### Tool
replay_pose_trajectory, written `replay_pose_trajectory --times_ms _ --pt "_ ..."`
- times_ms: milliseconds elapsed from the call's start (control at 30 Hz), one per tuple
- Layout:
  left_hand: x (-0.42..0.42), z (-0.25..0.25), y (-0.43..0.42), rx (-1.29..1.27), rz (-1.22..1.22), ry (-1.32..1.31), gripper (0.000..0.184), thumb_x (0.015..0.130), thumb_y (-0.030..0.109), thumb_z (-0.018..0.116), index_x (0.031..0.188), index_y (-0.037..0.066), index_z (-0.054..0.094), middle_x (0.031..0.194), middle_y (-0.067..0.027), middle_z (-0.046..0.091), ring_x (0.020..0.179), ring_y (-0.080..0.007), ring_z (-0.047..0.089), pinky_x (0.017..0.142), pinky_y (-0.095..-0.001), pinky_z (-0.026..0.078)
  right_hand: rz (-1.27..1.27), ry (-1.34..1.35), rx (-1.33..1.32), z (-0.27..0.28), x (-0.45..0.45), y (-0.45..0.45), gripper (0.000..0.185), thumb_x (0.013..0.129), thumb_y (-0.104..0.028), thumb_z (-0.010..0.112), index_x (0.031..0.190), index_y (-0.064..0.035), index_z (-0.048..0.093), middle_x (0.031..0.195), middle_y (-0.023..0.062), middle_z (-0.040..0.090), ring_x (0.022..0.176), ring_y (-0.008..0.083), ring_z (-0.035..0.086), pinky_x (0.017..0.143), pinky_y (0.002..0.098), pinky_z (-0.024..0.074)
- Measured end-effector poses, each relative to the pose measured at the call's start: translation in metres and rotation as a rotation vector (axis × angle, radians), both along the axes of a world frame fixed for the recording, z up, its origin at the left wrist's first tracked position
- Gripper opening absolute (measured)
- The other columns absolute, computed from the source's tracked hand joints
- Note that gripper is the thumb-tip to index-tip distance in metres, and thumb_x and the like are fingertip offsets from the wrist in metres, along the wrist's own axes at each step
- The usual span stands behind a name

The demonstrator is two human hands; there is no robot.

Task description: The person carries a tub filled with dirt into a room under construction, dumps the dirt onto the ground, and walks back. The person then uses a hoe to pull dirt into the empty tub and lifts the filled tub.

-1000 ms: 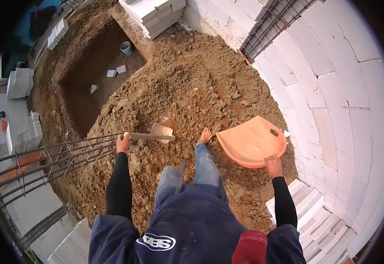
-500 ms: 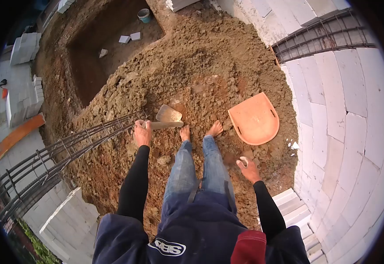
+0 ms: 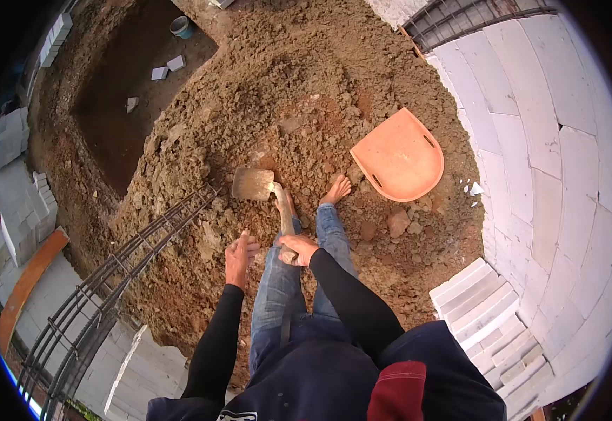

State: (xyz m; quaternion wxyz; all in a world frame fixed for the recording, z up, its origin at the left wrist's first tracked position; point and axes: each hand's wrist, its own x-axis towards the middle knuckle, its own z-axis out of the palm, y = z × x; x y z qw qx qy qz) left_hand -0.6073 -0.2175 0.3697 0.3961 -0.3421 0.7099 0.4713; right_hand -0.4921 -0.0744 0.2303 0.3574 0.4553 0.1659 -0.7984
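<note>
My right hand [image 3: 299,248] is wrapped round the lower end of the wooden handle of a short hoe [image 3: 253,184]. The hoe's broad, dirt-marked blade points away from me and to the left, just over the soil in front of my feet. Beside the handle, on its left, my left hand [image 3: 240,255] holds nothing, its fingers loosely bent and apart. An orange plastic scoop pan [image 3: 398,156] with slots for handles lies on the soil to the right of my bare feet.
A heap of brown soil [image 3: 306,91] spreads ahead. Beyond it at the left is a dug pit [image 3: 120,84] with a bucket [image 3: 182,27]. A rebar cage [image 3: 130,263] juts in from the left. White blocks [image 3: 478,302] are stacked by the white wall [image 3: 530,140] at right.
My right hand has come across from the right and taken the hoe's handle. The left hand has let go and moved nearer to me. The hoe has turned, its handle now towards my body.
</note>
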Motion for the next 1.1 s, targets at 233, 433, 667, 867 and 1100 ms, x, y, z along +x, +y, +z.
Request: replay_pose_trajectory --times_ms 233,433,667,867,1100 --pt "0.012 -0.019 0.124 0.349 0.275 -0.503 0.087 0.088 0.058 0.067 0.142 -0.001 0.034 0.132 -0.0278 0.044 0.114 -0.0363 0.055 0.092 -0.0502 0.051 1.131 0.359 0.739 0.261 0.095 0.184 0.084 0.078 -0.036 0.068 0.143 0.0034 0.032 0.107 0.0298 0.065 0.088 0.0421 0.068 0.082 0.0457 0.0535" --pt "-0.030 0.012 0.234 0.435 0.407 -0.275 0.036 0.088 0.034 0.076 0.106 0.010 0.056 0.085 -0.0076 0.055 0.079 -0.0249 0.060 0.075 -0.0475 0.054 1.042 0.484 1.363 0.306 0.166 0.237 0.059 0.077 -0.023 0.073 0.129 -0.0092 0.050 0.098 0.0189 0.068 0.083 0.0415 0.066 0.071 0.0493 0.0524" --pt "-0.139 0.149 0.278 0.707 0.339 0.158 0.023 0.089 0.020 0.073 0.097 0.008 0.055 0.074 -0.0028 0.052 0.067 -0.0173 0.056 0.064 -0.0356 0.050 0.792 0.751 1.728 0.266 0.081 0.257 0.063 0.069 -0.017 0.081 0.123 -0.0047 0.053 0.098 0.0180 0.067 0.081 0.0376 0.066 0.072 0.0454 0.0528" --pt "-0.277 0.311 0.316 0.918 0.113 0.761 0.021 0.090 0.017 0.068 0.096 0.007 0.051 0.073 -0.0008 0.045 0.066 -0.0137 0.047 0.066 -0.0339 0.045 0.377 1.136 1.950 0.258 -0.120 0.289 0.067 0.067 -0.005 0.080 0.127 -0.0042 0.049 0.093 0.0150 0.066 0.079 0.0319 0.068 0.065 0.0397 0.0550" --pt "-0.373 0.410 0.334 1.293 -0.224 0.907 0.004 0.095 0.007 0.054 0.097 0.004 0.051 0.079 -0.0012 0.035 0.069 -0.0129 0.038 0.072 -0.0323 0.039 0.163 1.332 1.989 0.302 -0.249 0.335 0.070 0.066 -0.002 0.081 0.128 -0.0046 0.049 0.093 0.0145 0.067 0.075 0.0300 0.069 0.060 0.0381 0.0561"
